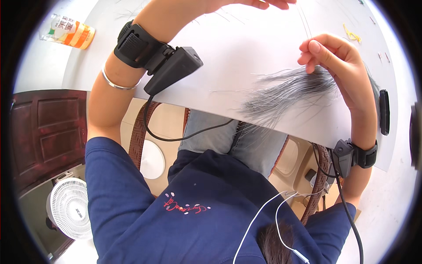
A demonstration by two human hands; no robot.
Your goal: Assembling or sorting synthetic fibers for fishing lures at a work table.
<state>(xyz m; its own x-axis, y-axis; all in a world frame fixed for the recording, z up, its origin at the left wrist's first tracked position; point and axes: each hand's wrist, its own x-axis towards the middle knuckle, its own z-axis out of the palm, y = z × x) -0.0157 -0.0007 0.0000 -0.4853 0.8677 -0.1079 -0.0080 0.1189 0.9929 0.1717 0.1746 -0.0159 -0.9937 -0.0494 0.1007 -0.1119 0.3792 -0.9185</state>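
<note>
My right hand [327, 55] is closed in a pinch, thumb against forefinger, on thin wire strands [305, 20] that rise toward the top edge. Up there, my left hand [263, 3] is partly cut off by the frame; its fingertips come together where the strands' upper ends reach, and they appear to grip them. Under my right hand a fanned bundle of grey wires [285, 94] lies on the white tabletop [211, 66], its loose ends splaying left and over the near edge. My right palm and wrist hide part of the bundle.
An orange-labelled bottle [74, 33] lies at the far left. Yellow scraps [351, 34] sit at the far right, and a black flat object [384, 112] lies right of my forearm. Cables hang from the wrist devices [176, 66]. A white fan [70, 209] stands lower left.
</note>
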